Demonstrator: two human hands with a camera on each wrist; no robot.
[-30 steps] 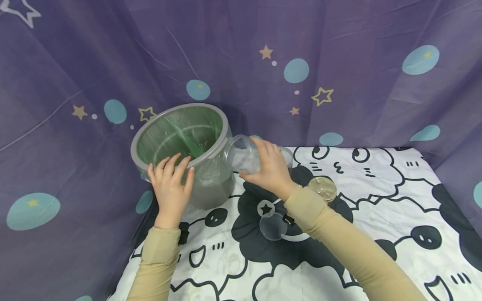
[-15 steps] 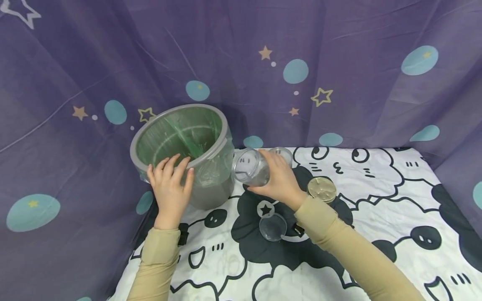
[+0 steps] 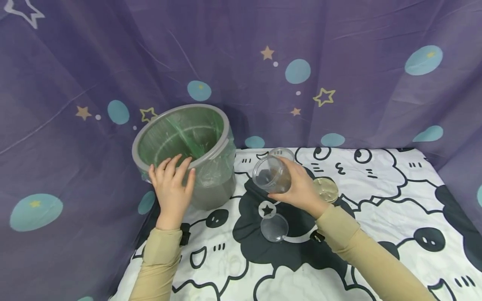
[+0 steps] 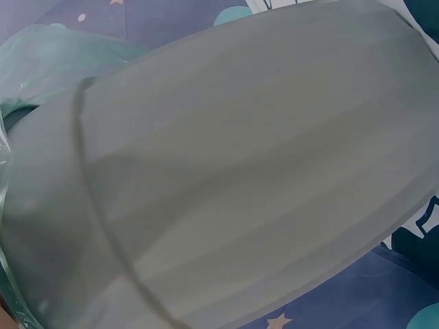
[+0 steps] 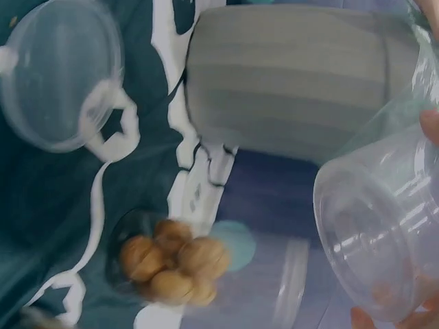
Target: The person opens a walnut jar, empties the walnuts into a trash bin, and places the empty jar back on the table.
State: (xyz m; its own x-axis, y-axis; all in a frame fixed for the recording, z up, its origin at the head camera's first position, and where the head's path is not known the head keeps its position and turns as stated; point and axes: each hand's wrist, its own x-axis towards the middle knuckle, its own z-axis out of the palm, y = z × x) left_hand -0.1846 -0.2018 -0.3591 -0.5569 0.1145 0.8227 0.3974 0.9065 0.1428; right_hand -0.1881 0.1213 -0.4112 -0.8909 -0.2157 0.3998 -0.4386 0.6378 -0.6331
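Observation:
My right hand (image 3: pixel 298 186) grips an empty clear plastic jar (image 3: pixel 271 173) just above the table, tilted with its mouth facing up and to the left. The right wrist view shows that jar (image 5: pixel 377 233) close up with a fingertip (image 5: pixel 431 127) on its wall. My left hand (image 3: pixel 171 182) rests with spread, fairly straight fingers on the near side of a grey bin (image 3: pixel 211 192) lined with a green bag, fingertips at the rim. The bin's wall (image 4: pixel 240 171) fills the left wrist view.
A second clear jar (image 3: pixel 281 153) stands behind the held one; it (image 5: pixel 175 264) holds several walnuts. A clear lid (image 3: pixel 274 228) and a gold lid (image 3: pixel 326 189) lie on the cartoon-print cloth (image 3: pixel 376 200). Purple drapes close off the back and left.
My right hand has carried the clear jar away from the bin's rim, to the right and down over the table, turning its mouth more upward. The left hand has stayed on the bin.

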